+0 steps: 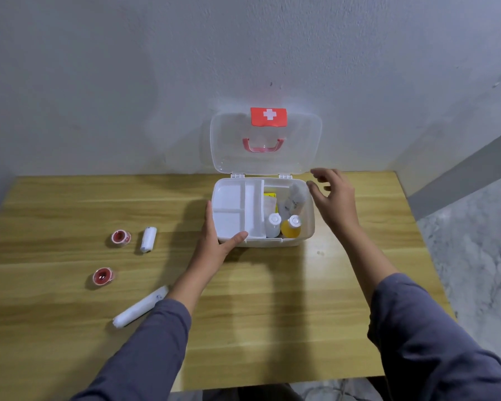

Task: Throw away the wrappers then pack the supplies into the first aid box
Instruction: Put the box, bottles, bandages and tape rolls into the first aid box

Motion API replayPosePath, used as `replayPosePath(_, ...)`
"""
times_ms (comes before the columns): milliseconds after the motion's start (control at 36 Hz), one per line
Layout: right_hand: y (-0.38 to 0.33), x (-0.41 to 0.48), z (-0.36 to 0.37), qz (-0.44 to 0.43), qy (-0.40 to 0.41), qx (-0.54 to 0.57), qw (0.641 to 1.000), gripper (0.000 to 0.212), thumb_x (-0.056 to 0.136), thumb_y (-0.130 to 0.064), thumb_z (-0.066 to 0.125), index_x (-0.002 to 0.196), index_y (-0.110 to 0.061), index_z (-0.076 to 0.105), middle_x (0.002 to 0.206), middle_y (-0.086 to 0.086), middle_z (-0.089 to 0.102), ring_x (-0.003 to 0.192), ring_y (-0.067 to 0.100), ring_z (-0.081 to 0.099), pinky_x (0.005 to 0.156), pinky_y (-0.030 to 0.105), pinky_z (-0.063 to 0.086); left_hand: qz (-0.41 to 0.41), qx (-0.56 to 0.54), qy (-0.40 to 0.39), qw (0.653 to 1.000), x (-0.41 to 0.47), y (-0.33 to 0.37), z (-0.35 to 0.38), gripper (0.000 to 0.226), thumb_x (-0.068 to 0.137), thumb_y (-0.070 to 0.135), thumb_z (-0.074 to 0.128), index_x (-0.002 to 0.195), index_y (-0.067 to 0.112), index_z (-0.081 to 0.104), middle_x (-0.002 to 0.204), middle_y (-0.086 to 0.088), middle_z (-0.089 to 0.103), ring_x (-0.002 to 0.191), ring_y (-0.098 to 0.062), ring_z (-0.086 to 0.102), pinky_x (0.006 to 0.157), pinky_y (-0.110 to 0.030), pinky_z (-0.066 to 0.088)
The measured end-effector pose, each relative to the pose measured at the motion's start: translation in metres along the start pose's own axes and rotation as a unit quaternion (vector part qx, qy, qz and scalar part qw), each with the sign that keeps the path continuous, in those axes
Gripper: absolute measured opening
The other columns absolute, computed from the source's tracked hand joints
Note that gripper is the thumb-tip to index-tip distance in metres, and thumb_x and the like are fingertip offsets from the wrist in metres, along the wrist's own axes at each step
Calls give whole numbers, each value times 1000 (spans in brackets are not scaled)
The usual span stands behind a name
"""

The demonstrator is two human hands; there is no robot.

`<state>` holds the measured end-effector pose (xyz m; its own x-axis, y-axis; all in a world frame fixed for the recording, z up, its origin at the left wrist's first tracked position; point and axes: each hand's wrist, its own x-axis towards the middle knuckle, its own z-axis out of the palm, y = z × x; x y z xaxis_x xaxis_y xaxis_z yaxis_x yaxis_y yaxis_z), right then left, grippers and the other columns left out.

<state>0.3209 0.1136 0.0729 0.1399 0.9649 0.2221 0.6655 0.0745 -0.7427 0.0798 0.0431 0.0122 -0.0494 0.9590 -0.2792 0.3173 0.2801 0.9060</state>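
Note:
The clear first aid box stands open at the back of the wooden table, its lid with a red cross label upright against the wall. A white divided tray fills its left half; a white-capped bottle, an orange bottle and other supplies stand in the right half. My left hand grips the box's front left corner, thumb on the tray edge. My right hand hovers with fingers spread beside the box's right rear corner. Two tape rolls and two white bandage rolls lie to the left.
The wooden table abuts a pale wall. Its right edge drops to a marbled floor. The front edge lies close to my body.

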Motion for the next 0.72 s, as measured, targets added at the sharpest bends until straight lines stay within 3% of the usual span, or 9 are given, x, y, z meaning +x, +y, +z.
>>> replayPosePath(111,10,0,8,77,-52,2,996,26,86,-12,60,111,-6,63,114,11,64,93,22,63,78,23,43,-1,-14,5,1000,0,0,1,107,78,36,75,150,33,-4,157,4,22,139,-15,30,112,-36,31)
replayPosePath(250,17,-14,19,140,-29,65,988,30,87,-7,54,114,-11,65,114,6,69,92,13,62,85,26,47,-4,-17,7,1000,-1,4,3,105,79,30,74,150,30,-3,156,4,22,126,-4,33,96,-20,30)
replayPosePath(417,15,-7,24,178,-29,114,977,29,88,-11,55,115,-11,65,116,7,68,98,15,62,95,32,48,-15,-13,22,1000,-1,6,2,107,79,35,74,150,31,-5,158,2,19,142,-15,25,112,-31,28)
replayPosePath(556,10,-11,24,198,-42,155,967,32,91,-11,50,122,-13,59,126,5,62,116,16,57,105,36,42,-17,-9,24,1000,-2,9,3,107,79,36,74,150,30,-6,159,3,15,143,-15,21,114,-34,26)
replayPosePath(722,10,-29,23,204,-82,190,957,40,96,-10,39,136,-17,44,141,-1,47,125,12,45,105,25,35,-23,3,0,1000,-4,11,-1,109,78,46,71,149,34,-10,160,5,10,144,-13,19,116,-39,25)
